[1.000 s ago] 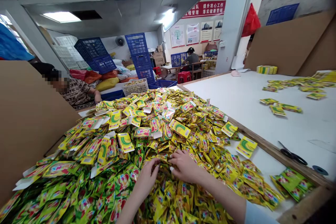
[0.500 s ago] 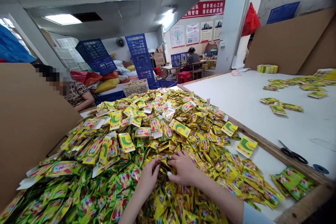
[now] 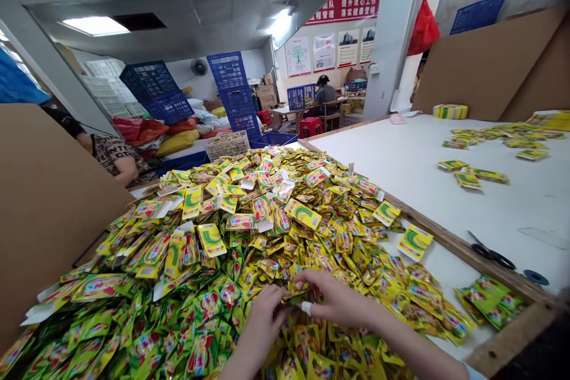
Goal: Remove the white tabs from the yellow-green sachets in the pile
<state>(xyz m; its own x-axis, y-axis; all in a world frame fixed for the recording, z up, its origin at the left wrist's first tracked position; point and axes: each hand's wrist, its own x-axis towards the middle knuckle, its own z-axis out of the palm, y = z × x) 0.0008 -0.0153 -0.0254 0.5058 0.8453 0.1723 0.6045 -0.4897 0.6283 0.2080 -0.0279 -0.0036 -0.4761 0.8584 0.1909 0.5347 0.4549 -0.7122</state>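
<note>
Both hands work low over the near part of a heap of small snack packets. My left hand (image 3: 263, 317) is closed, its fingertips at one end of a small packet (image 3: 294, 297). At the other end, my right hand (image 3: 332, 300) pinches the packet with bent fingers; a white covering shows on its thumb tip. The fingers hide much of this packet. Yellow packets (image 3: 320, 344) lie under and right of the hands, and green packets (image 3: 173, 332) lie to the left. Flat yellow boxes (image 3: 303, 214) with green curves are scattered over the heap.
A wooden strip (image 3: 439, 237) edges the table at right, with black scissors (image 3: 492, 254) and a dark tape roll (image 3: 536, 277) by it. More boxes (image 3: 481, 176) lie on the white tabletop (image 3: 396, 157). Cardboard (image 3: 53, 208) stands at left, beside another person (image 3: 118, 157).
My hands have moved down and slightly right, toward me. A packet now shows between their fingertips. The view has shifted a little, and the person at left leans lower.
</note>
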